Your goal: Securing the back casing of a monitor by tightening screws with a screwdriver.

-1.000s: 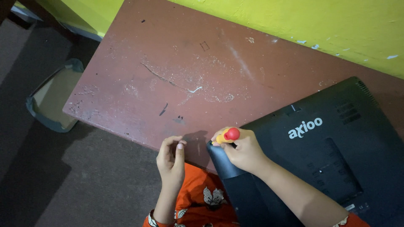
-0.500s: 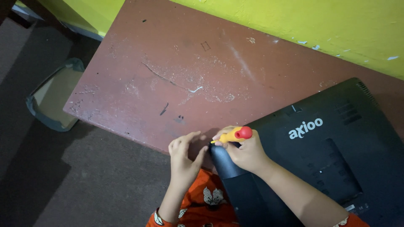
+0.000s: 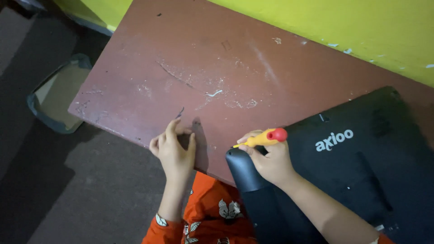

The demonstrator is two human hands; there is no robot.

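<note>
My right hand point(image 3: 271, 160) grips a small screwdriver point(image 3: 264, 137) with a yellow and red handle, its tip pointing left over the near corner of a black computer back panel point(image 3: 361, 167). That panel lies face down on the right side of a worn reddish-brown table point(image 3: 226, 68). My left hand point(image 3: 174, 149) rests on the table's near edge, left of the panel, fingers loosely curled with thumb and fingertips close together. Whether it pinches something small I cannot tell.
A yellow-green wall point(image 3: 343, 22) runs along the table's far side. On the dark floor to the left lies a grey tray-like object point(image 3: 54, 97). My orange patterned clothing point(image 3: 212, 219) shows below the table edge.
My left hand has moved up from below the table edge onto the tabletop and spread a little. The screwdriver has tilted so its red end points right.
</note>
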